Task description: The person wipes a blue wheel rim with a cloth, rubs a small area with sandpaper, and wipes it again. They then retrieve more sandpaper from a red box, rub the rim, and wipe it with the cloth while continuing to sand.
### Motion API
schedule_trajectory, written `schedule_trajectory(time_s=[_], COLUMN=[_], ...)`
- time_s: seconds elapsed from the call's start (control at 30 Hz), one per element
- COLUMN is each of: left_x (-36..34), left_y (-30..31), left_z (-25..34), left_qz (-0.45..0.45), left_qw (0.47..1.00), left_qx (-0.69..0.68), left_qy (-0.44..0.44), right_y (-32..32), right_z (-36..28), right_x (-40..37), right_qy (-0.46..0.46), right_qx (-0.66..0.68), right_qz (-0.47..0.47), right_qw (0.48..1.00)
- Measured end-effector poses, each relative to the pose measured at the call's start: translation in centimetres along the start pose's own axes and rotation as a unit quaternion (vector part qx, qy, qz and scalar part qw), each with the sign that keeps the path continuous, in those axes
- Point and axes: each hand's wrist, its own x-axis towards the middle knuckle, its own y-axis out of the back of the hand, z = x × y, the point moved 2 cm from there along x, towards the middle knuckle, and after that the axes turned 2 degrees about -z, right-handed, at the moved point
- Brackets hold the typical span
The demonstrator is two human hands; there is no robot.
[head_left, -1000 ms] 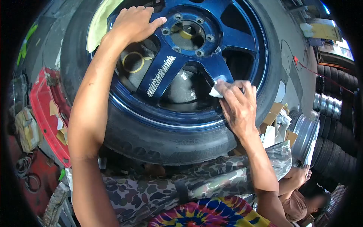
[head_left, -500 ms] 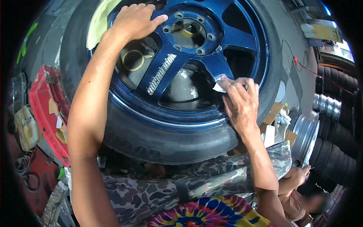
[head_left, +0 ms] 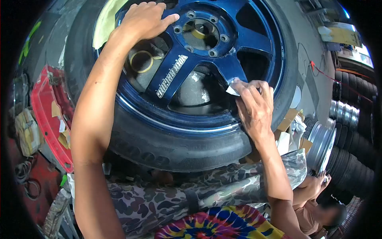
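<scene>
A blue spoked wheel rim (head_left: 187, 65) with white lettering sits in a black tyre (head_left: 159, 147) resting against my camouflage-clad lap. My left hand (head_left: 145, 20) lies flat on an upper spoke beside the hub and its bolt holes (head_left: 201, 32). My right hand (head_left: 254, 105) pinches a small white piece of paper or cloth (head_left: 232, 90) against the lower right spoke where it meets the rim. A roll of tape (head_left: 140, 60) shows through the gap between spokes.
A red panel (head_left: 53, 115) with tape scraps lies at the left. Stacked tyres (head_left: 354, 159) and a bare silver rim (head_left: 320, 143) stand at the right. Another person (head_left: 318, 203) sits low at the lower right. Cardboard scraps (head_left: 288, 119) lie by the tyre.
My right hand with the white piece has slid slightly up along the lower right spoke. The left hand has stayed on the upper spoke.
</scene>
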Motion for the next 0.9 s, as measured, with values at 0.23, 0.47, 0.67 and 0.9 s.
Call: schedule_trajectory(time_s=[0.23,0.47,0.67,0.9], left_x=[0.0,0.2,0.1,-0.2], left_y=[0.1,0.2,0.4,0.6], left_z=[-0.1,-0.1,0.0,0.1], left_qz=[-0.010,-0.020,-0.029,0.008], left_qw=[1.000,1.000,0.999,1.000], left_qx=[0.002,0.002,0.009,-0.003], left_qy=[0.008,0.002,0.009,0.009], right_y=[0.2,0.2,0.2,0.3], right_z=[0.1,0.2,0.1,-0.2], right_x=[-0.3,-0.6,-0.4,-0.3], right_qy=[-0.005,0.003,0.002,0.012], right_qx=[-0.007,-0.010,-0.005,0.008], right_qz=[-0.012,-0.008,-0.016,-0.018], right_qw=[1.000,1.000,1.000,1.000])
